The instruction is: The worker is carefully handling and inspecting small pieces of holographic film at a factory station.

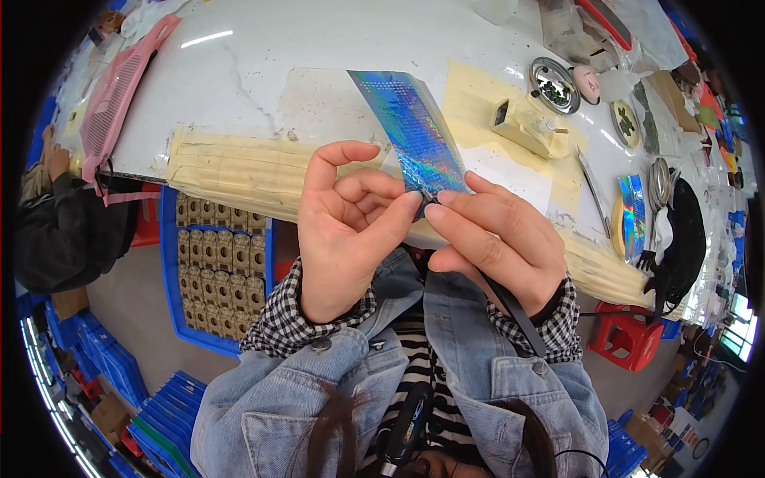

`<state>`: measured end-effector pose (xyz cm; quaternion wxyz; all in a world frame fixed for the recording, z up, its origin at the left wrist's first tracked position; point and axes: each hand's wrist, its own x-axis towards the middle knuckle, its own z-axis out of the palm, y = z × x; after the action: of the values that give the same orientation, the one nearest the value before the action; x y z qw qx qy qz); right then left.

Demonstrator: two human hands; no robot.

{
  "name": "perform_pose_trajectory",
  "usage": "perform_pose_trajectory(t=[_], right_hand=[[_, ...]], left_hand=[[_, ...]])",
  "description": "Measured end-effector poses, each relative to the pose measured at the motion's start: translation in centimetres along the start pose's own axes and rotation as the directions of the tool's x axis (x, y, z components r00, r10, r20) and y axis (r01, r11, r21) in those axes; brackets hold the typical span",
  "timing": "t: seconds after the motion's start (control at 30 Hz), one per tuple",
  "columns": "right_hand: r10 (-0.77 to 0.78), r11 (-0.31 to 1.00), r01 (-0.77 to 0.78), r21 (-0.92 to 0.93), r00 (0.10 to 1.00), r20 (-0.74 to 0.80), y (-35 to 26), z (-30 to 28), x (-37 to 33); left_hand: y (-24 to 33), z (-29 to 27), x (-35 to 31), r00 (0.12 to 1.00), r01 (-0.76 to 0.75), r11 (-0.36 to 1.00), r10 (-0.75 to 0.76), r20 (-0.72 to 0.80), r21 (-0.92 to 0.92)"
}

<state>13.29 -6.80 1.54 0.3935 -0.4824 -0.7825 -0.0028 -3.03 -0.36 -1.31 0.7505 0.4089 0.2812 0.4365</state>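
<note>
A shiny blue holographic sheet (410, 131), covered in rows of small marks, stands up from my fingertips over the table's front edge. My left hand (343, 227) pinches its lower end between thumb and curled fingers. At that same end the thumb and fingertips of my right hand (502, 235) are pressed together, almost touching my left thumb. A slim black flat tool (514, 311) lies under my right palm and sticks out toward the wrist; its tip is hidden, so its kind is unclear. Something small and dark shows between the fingertips, too small to name.
Masking tape lines the table edge (231, 163). To the right are a cream block-like fixture (530, 127), a round metal dish with dark bits (554, 86), tweezers (594, 191) and another blue sheet (632, 215). A pink basket (123, 95) stands left; below, a blue crate (171, 271) holds camouflage-patterned parts.
</note>
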Motion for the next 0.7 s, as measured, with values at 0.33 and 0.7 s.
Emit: perform_pose_trajectory(t=[0.33, 0.7], right_hand=[[0.001, 1.000, -0.001, -0.004, 1.000, -0.002, -0.03, -0.09, -0.07], [-0.008, 1.000, 0.008, -0.014, 1.000, -0.003, -0.03, -0.09, -0.05]], left_hand=[[0.08, 0.00, 0.13, 1.000, 0.005, 1.000, -0.005, 0.008, 0.000], [0.06, 0.18, 0.24, 1.000, 0.004, 1.000, -0.004, 0.009, -0.011]])
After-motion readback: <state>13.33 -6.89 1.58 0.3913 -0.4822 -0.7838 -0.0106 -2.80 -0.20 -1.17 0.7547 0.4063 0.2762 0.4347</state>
